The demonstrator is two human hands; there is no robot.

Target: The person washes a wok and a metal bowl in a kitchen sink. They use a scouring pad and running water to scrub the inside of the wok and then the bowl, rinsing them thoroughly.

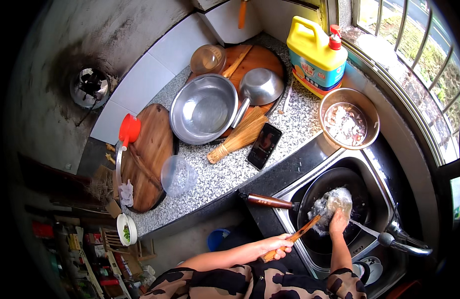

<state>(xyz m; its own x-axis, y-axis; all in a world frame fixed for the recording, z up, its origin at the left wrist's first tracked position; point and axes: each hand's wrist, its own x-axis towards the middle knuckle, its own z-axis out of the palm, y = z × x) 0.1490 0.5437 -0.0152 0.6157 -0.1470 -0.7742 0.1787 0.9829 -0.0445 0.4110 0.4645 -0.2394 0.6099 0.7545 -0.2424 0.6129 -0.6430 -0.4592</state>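
Observation:
My left hand (276, 246) grips a long wooden handle (304, 228) in front of the sink. Its far end disappears into suds over a dark wok (359, 184). My right hand (339, 222) is inside the wok, holding a foamy scrubber or cloth (339, 200) against that end; foam hides its exact kind and the tool's head. The wok sits in the metal sink basin (379, 194), and its brown handle (271, 201) lies over the left rim. From the faucet (400, 243) a thin stream of water (364, 228) runs toward my right hand.
A metal pot (374, 123) with pale pieces in liquid stands behind the sink, beside a yellow detergent jug (316, 56). The granite counter (203, 187) holds a phone (264, 145), a straw brush (239, 134), a metal basin (205, 112) and round wooden boards (151, 149).

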